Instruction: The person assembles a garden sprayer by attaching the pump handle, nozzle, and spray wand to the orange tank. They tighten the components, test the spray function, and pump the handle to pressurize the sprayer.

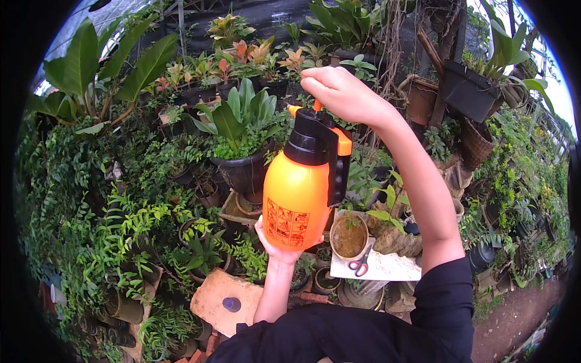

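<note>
An orange pump sprayer (295, 199) with a black top and an orange nozzle is held up in front of me, slightly tilted. My left hand (279, 245) cups it from below, with most of the fingers hidden behind the bottle. Above it, my right hand (330, 88) is closed in a fist over the pump handle, and the fist covers the handle itself. A short length of orange pump rod (317, 105) shows between the fist and the black top. The black side grip with its orange trigger (344, 144) faces right, and neither hand is on it.
Scissors (359, 265) lie on a white slab (387, 269) beside a pot of soil (349, 236). A small dark purple object (231, 304) stands on a tan slab (212, 296) at lower left. Dense potted plants surround me, including a large black pot (242, 172) behind the sprayer.
</note>
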A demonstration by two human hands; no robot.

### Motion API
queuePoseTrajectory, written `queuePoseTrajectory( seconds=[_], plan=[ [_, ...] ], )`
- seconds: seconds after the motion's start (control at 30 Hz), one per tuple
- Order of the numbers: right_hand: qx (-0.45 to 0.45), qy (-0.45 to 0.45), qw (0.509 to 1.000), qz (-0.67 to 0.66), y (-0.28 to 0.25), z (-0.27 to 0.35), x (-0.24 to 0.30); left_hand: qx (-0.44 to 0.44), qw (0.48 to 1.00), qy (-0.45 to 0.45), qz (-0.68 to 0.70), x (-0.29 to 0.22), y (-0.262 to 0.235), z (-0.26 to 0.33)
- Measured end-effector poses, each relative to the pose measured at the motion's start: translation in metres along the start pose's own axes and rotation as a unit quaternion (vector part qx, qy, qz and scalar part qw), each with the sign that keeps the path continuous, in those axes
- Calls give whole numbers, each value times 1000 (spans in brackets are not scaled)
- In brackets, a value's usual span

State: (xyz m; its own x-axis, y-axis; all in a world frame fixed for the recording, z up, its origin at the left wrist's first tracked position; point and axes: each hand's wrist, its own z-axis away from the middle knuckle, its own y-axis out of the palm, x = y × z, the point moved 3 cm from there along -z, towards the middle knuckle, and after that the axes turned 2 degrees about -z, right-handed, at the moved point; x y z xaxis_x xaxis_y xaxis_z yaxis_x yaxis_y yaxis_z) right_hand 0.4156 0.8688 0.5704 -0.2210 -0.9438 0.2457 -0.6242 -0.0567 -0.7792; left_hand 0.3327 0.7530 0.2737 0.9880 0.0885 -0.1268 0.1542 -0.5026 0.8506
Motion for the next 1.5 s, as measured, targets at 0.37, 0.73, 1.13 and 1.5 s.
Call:
queuePoseTrajectory(
  seconds=[0.37,0.73,1.13,1.5],
  plan=[
    [-206,-4,979,-9,-130,-53,-3,-137,986,44,-83,-6,-23,6],
    [-6,15,999,-50,11,0,-11,-60,997,-14,39,6,-9,6],
    [-236,-36,971,31,-137,-43,25,-40,999,-25,-21,7,-9,0],
    [-146,-21,989,8,-72,-28,20,-67,997,-26,-10,5,-20,13]
  ],
)
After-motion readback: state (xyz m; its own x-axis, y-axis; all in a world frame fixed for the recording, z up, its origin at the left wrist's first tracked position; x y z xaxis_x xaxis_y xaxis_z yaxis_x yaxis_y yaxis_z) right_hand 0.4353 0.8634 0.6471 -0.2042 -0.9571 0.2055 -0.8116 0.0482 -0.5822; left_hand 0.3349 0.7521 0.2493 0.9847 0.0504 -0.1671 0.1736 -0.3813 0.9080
